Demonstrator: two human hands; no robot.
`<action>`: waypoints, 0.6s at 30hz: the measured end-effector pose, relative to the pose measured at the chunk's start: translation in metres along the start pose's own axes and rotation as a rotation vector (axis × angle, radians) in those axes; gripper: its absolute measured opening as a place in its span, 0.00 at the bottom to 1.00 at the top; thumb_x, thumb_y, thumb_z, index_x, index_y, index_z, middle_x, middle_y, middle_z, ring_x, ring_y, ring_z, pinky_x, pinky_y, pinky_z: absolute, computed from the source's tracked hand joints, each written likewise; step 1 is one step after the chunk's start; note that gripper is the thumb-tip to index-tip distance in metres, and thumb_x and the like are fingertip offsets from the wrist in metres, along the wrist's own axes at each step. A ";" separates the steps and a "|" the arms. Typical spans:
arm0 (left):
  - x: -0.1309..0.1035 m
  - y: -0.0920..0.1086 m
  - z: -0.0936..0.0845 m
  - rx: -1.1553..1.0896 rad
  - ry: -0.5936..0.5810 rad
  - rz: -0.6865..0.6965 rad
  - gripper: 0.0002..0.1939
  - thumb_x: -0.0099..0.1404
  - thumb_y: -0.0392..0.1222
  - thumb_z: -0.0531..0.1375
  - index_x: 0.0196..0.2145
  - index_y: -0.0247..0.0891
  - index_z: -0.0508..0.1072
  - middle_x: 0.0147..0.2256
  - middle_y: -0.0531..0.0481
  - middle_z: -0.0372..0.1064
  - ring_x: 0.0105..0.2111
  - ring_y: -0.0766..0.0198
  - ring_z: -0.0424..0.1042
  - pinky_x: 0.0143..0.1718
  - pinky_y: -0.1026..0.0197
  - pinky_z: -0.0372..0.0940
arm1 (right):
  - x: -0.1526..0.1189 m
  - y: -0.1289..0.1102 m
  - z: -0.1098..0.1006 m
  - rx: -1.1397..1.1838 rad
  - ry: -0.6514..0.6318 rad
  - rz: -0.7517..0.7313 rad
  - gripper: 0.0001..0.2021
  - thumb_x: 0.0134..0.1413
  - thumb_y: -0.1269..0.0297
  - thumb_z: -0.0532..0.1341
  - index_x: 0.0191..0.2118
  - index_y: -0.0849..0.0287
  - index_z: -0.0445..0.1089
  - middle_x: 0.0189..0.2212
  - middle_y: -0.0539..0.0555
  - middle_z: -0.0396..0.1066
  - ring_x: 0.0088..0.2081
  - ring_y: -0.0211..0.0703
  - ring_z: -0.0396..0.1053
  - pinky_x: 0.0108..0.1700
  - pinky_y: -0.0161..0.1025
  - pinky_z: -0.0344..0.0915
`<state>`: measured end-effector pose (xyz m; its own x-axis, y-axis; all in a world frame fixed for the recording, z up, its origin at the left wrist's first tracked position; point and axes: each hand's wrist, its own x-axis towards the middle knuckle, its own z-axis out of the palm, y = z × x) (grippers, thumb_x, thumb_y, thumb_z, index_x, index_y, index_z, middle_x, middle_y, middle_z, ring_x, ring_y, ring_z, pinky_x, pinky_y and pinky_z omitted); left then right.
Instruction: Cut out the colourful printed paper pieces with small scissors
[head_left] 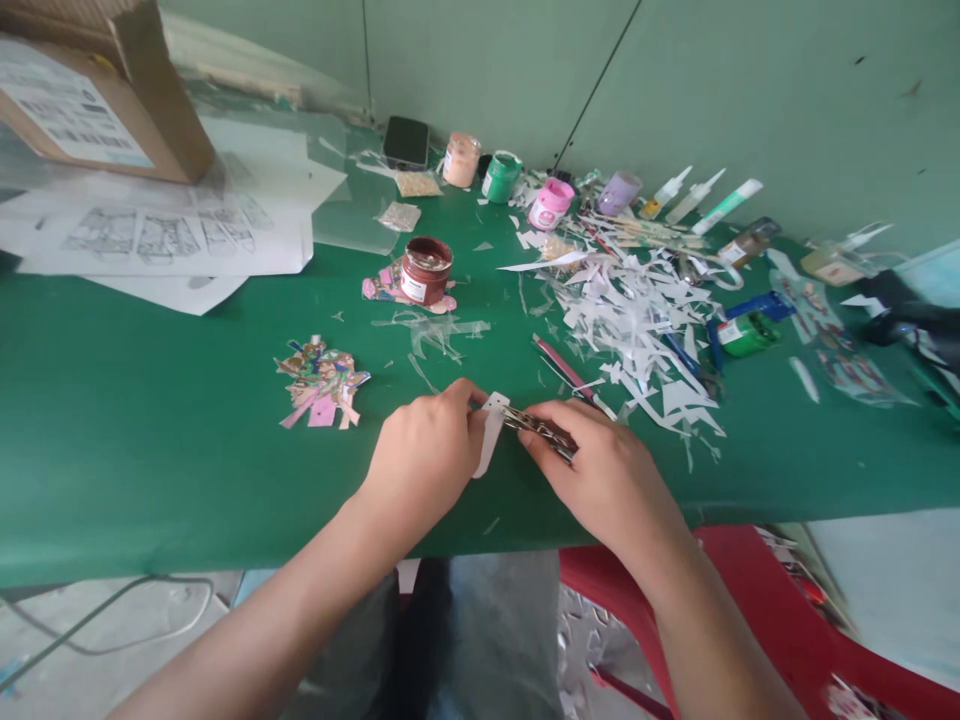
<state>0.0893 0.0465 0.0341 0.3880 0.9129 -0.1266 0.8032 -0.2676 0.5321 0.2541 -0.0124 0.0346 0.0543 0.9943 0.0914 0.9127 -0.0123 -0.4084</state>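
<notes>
Your left hand (424,440) pinches a thin, flat white strip (489,445) in its fingers (465,392) above the smooth green surface (187,430), near its front edge, while your right hand (600,455) grips a shiny metal hand tool (551,432) at the strip's dotted end. You seem to be working that end, which calls for a steady strip; crinkled white offcuts (622,310) heap beyond.
</notes>
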 end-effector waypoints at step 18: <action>0.000 0.000 0.001 -0.007 0.025 -0.010 0.11 0.69 0.38 0.54 0.41 0.40 0.76 0.32 0.47 0.79 0.33 0.54 0.78 0.27 0.61 0.60 | 0.000 0.000 -0.001 -0.036 -0.022 0.002 0.08 0.61 0.61 0.57 0.41 0.54 0.71 0.37 0.54 0.75 0.36 0.47 0.73 0.35 0.41 0.64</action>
<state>0.0892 0.0461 0.0333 0.3683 0.9231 -0.1107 0.8040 -0.2564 0.5365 0.2543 -0.0123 0.0361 0.0481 0.9964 0.0704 0.9265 -0.0182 -0.3758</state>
